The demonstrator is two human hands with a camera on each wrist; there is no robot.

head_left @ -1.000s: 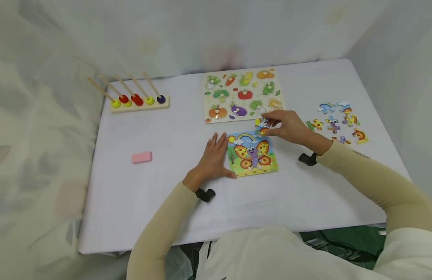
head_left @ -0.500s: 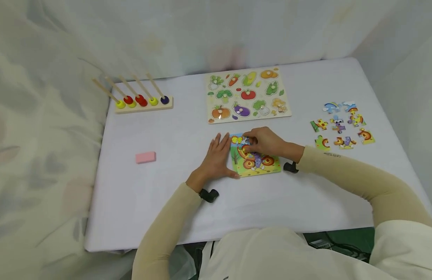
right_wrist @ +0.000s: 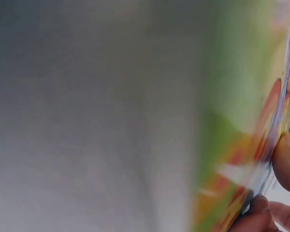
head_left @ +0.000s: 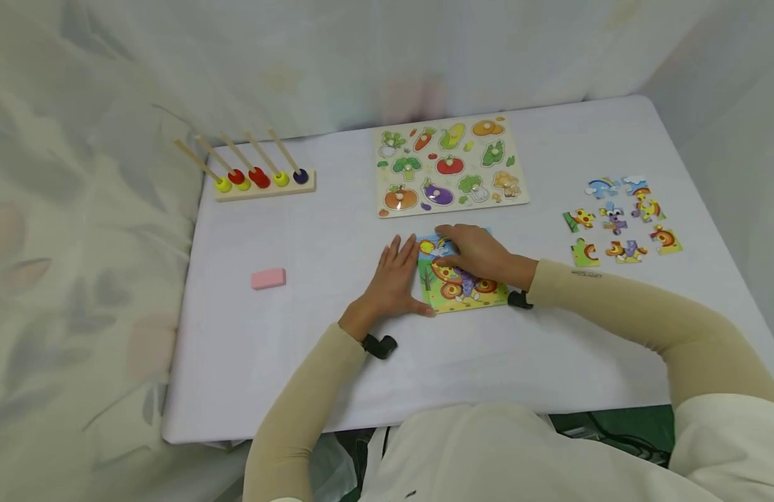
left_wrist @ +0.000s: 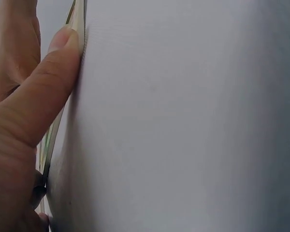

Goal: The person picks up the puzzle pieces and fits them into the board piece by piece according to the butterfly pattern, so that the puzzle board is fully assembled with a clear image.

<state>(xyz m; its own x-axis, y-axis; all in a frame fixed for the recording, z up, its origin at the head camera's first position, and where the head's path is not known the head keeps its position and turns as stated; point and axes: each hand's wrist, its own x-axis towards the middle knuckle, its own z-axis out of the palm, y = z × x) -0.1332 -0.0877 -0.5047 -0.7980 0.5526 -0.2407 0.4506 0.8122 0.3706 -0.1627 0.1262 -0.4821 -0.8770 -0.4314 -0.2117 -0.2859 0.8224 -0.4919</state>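
A small square butterfly puzzle board (head_left: 481, 301) lies in front of the person. My left hand (head_left: 391, 282) rests flat along its left side, fingers straight and thumb at the lower left corner; the left wrist view shows the thumb (left_wrist: 53, 72) against the board's edge. Over the upper part of the board, my right hand (head_left: 484, 252) pinches a small puzzle piece (head_left: 445, 247) between thumb and index finger, low over the picture near the sun. That hand covers the upper right of the board. In the right wrist view the fingertips (right_wrist: 285, 157) are right at the picture surface.
Several loose puzzle pieces (head_left: 615, 217) lie spread at the right. Behind the board is a wooden vegetable peg puzzle (head_left: 452, 185). A wooden bead counter (head_left: 264, 192) with upright pegs stands at the back left, and a pink block (head_left: 268, 278) lies at the left.
My right hand has carried the piece from beyond the board's upper right corner leftward and down onto its upper left area. My left hand keeps its place. The view has shifted slightly.
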